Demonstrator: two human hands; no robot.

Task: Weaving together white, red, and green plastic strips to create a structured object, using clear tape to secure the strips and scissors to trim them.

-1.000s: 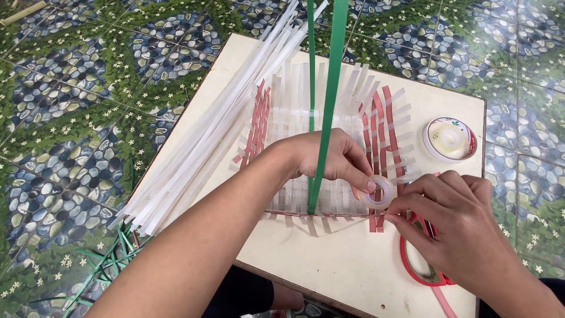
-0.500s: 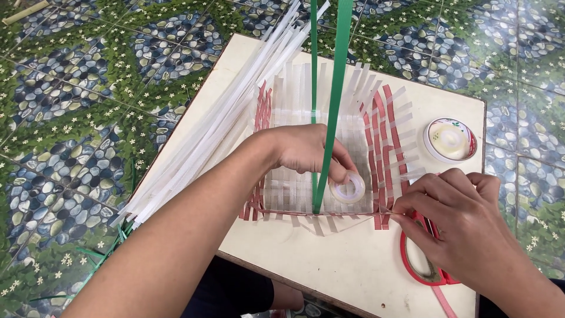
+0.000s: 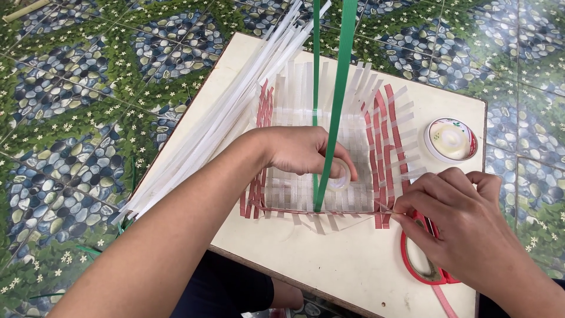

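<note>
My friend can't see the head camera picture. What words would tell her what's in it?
Two hands work on a half-woven basket of clear and red strips on a board. The left hand holds a tape roll inside it; the right hand pinches its corner, above red scissors.

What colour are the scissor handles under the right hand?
Red; the scissors show best in the head view, partly under the right hand.

Glossy plastic strips (image 3: 212,132), translucent woven mat (image 3: 321,147)
</note>
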